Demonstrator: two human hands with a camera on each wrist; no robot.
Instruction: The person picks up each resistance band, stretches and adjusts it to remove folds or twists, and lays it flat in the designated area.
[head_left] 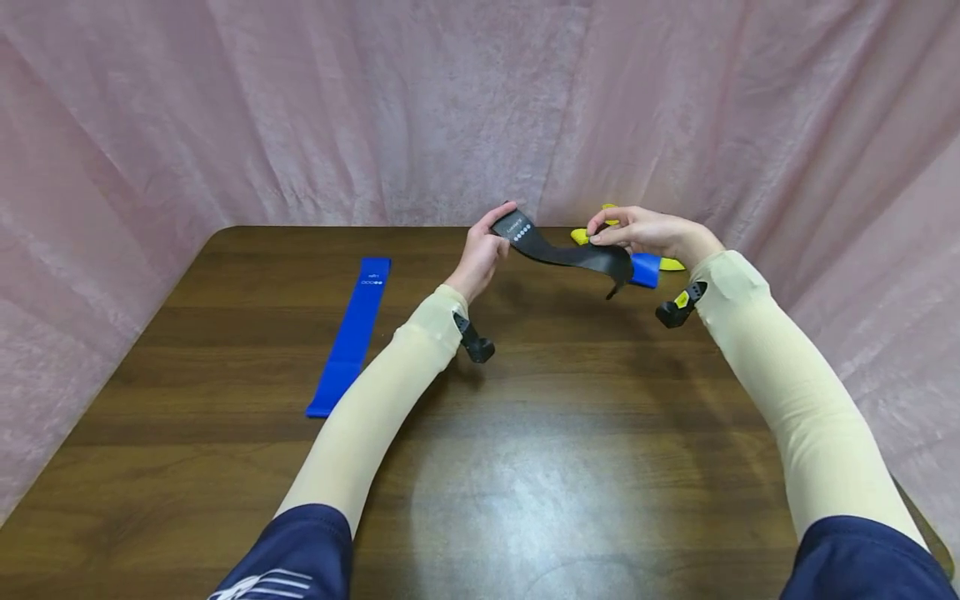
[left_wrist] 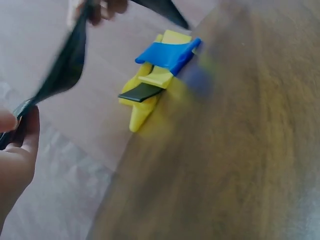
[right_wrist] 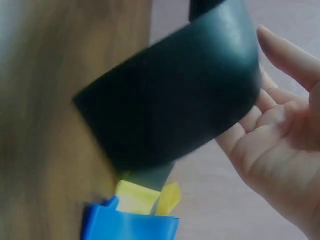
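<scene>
You held one flat black rubber resistance band (head_left: 570, 254) above the wooden table (head_left: 525, 467) at 12 o'clock, left hand (head_left: 483, 250) and right hand (head_left: 637, 232) each pinching an end; one blue band (head_left: 351, 333) lay at 10 o'clock.

Black band (head_left: 570, 254) with white dots, blue band (head_left: 351, 333), yellow bands (left_wrist: 145, 97), dark brown table (head_left: 570, 433)

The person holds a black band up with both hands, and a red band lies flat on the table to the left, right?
Not quite. The flat band on the table is blue, not red, as the head view shows. Both hands, left and right, do hold the black band.
</scene>
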